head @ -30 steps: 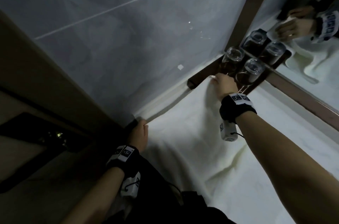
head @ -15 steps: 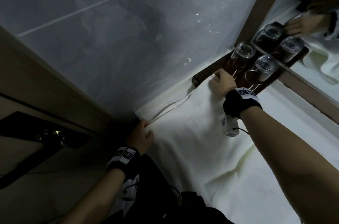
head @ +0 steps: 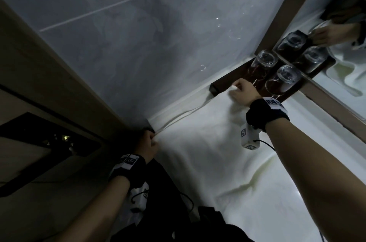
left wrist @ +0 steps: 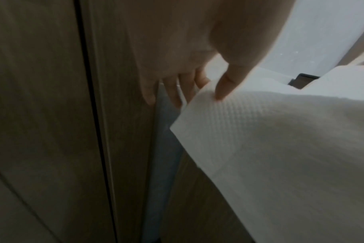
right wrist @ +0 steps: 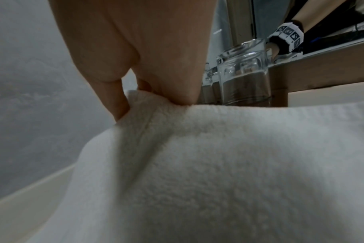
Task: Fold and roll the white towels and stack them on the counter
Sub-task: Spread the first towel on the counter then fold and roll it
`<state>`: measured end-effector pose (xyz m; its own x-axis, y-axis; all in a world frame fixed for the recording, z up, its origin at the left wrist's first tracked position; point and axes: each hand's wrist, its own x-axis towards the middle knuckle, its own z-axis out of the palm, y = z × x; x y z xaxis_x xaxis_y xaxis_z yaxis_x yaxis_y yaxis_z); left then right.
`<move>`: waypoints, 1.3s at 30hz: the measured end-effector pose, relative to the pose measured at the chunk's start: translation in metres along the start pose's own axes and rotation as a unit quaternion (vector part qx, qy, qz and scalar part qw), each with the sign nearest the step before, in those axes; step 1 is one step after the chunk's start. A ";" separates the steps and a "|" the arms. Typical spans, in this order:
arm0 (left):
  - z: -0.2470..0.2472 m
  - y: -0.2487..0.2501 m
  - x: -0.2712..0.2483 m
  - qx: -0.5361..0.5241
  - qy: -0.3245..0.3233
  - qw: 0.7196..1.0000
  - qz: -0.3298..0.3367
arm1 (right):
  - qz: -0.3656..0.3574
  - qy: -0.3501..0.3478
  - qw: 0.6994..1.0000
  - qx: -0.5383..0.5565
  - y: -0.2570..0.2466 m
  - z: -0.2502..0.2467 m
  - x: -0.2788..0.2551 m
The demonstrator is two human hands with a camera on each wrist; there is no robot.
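Observation:
A large white towel (head: 208,152) lies spread over the counter, its far edge running along the grey wall. My left hand (head: 150,142) pinches the near-left corner of the towel (left wrist: 260,139) between thumb and fingers, at the counter's left end beside a wooden panel. My right hand (head: 240,91) pinches the far corner of the towel (right wrist: 197,156), lifted slightly, right next to the dark tray. In the right wrist view the thumb and fingers (right wrist: 119,105) bunch the fluffy edge.
A dark wooden tray (head: 219,85) holds upturned glasses (head: 283,81) in the corner, close behind my right hand. A framed mirror (head: 336,75) runs along the right. The grey wall (head: 138,43) borders the far side; a wooden cabinet panel (left wrist: 41,115) stands at the left.
Both hands have closed on the towel's far edge and drawn it a little away from the wall; the edge now lifts and sags between them.

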<state>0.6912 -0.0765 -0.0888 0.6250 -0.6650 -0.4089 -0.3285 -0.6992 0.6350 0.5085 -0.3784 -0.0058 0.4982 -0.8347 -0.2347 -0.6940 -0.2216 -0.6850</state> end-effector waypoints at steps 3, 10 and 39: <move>-0.002 -0.005 0.007 -0.018 -0.033 0.999 -0.004 | -0.001 0.008 1.000 0.002 0.001 0.001 -0.003; -0.008 -0.022 0.012 -0.024 -0.134 0.991 -0.020 | 0.065 -0.042 0.991 -0.111 -0.001 -0.009 -0.010; -0.001 0.033 0.015 0.168 0.041 0.951 0.255 | 0.132 -0.017 0.981 -0.139 0.003 -0.021 0.010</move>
<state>0.6905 -0.1086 -0.0732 0.3717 -0.9274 -0.0425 -0.8031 -0.3441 0.4864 0.5003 -0.3975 0.0040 0.2963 -0.8649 -0.4052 -0.9136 -0.1330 -0.3842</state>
